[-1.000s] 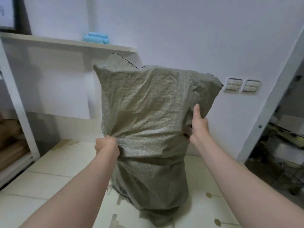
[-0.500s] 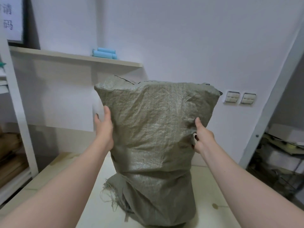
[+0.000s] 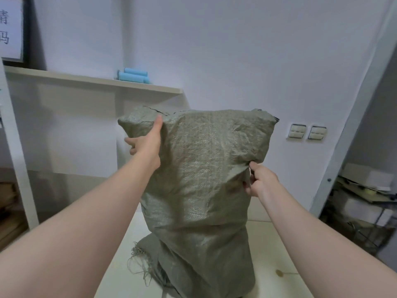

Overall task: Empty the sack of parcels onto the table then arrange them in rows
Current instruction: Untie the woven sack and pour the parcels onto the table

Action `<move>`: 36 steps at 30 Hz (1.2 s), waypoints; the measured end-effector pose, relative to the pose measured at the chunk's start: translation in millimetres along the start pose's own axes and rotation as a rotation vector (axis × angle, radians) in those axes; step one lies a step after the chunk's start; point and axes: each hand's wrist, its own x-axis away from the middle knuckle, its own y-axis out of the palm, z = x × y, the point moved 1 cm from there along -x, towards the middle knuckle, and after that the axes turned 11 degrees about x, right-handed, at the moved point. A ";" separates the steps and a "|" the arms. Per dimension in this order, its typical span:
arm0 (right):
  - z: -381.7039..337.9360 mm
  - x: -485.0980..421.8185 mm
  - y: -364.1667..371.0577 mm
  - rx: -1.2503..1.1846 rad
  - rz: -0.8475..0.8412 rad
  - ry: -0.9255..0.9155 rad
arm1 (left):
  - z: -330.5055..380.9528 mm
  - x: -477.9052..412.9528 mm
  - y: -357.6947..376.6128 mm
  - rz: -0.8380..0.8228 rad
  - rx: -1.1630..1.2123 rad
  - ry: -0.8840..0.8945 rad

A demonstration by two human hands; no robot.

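On the table, left hand grips the woven sack at 10 o'clock; right hand pinches it at 3 o'clock.

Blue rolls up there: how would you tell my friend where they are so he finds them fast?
Look at the pale wall behind the big grey-green sack. A long light wooden shelf runs along it, above the sack's top. The blue rolls lie stacked on their sides toward the shelf's right end, the only bright blue things there.

Sack on table, shelf with rolls behind, left
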 end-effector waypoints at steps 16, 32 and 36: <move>-7.0 -26.0 -4.4 -0.050 -0.132 -0.442 | 1.6 -3.9 11.5 -0.029 0.262 0.133; -49.5 3.2 -33.1 0.037 -0.128 -0.322 | -10.9 13.2 16.5 0.030 0.310 0.169; -53.6 -1.6 -40.0 0.362 0.012 -0.411 | -10.7 14.7 13.0 0.057 0.112 0.157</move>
